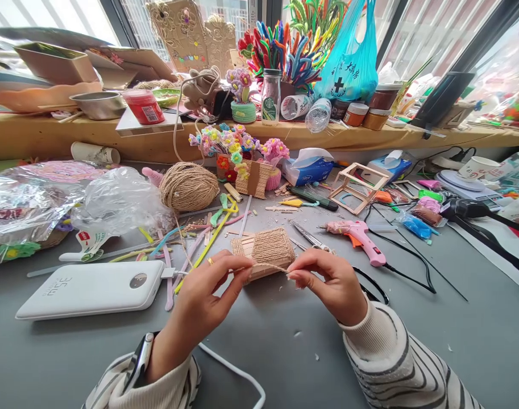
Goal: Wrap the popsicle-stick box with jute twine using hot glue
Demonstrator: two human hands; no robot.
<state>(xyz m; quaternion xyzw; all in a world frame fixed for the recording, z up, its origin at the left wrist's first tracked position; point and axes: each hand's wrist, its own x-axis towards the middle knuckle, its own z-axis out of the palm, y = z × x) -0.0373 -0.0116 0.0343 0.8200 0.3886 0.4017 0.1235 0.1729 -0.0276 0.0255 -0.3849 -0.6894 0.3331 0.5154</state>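
Between my two hands a short length of jute twine (270, 266) is stretched, in front of a small craft-stick box (271, 245) partly wrapped in the same twine. My left hand (210, 289) pinches the twine between thumb and forefinger. On the other side my right hand (327, 279) pinches its end. A strand runs from near my left hand back to the big ball of twine (189, 186). Scissors (309, 235) lie just behind my right hand, and a pink glue gun (359, 237) rests to the right of them.
A white power bank (91, 289) with a cable lies left of my left hand. Pipe cleaners (214, 241) are scattered behind it. A stick frame (361, 184), a blue tissue pack (308, 166) and crochet-like flowers (229, 145) stand farther back, below a crowded ledge (148, 136).
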